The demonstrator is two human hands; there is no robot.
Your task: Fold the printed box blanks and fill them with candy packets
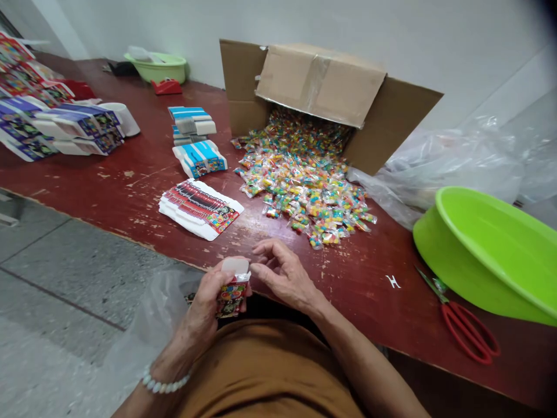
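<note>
My left hand [208, 296] is wrapped round a small printed carton [232, 298] at the table's front edge, its white end flap standing up. Just right of the carton, my right hand [285, 273] has its fingers apart and slightly curled, with nothing visible in them. Beyond my hands lies a fanned stack of flat red cartons [200, 208]. A heap of small clear packets of colourful candy [308, 191] spills from a cardboard box [322, 81] tipped on its side.
Blue carton bundles [200, 158] and purple carton bundles [82, 125] stand to the left. At right are a green basin [478, 255], red-handled scissors [467, 328] and a white scrap [393, 282]. Clear plastic sheeting [461, 157] lies behind. Another green basin [163, 69] sits at the back.
</note>
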